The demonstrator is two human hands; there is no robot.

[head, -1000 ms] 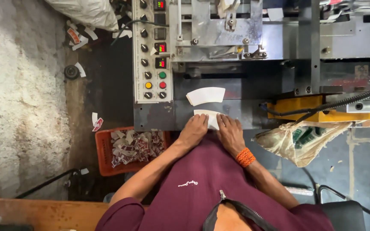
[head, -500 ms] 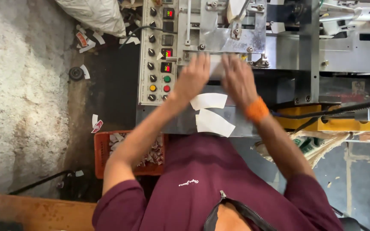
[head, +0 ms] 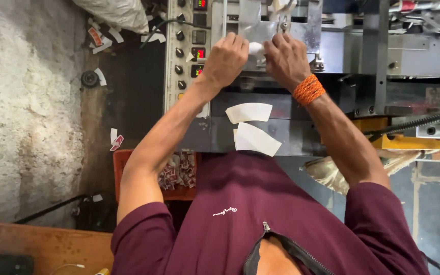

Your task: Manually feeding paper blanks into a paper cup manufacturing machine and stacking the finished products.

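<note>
Both hands up at the metal feed plate [head: 260, 30]: left hand [head: 226, 57] and right hand [head: 287, 57] curl closed, pinching a white paper blank [head: 255, 48]; I keep its edges square.

Even, soft daylight fills the scene; the pale wall [head: 21, 112] on the left is brightest and slightly washed out; the gap beneath the machine [head: 332, 46] is dark with lost detail; metal panels show mild glare; focus is sharp at centre; straight edges bow slightly near the borders.
</note>
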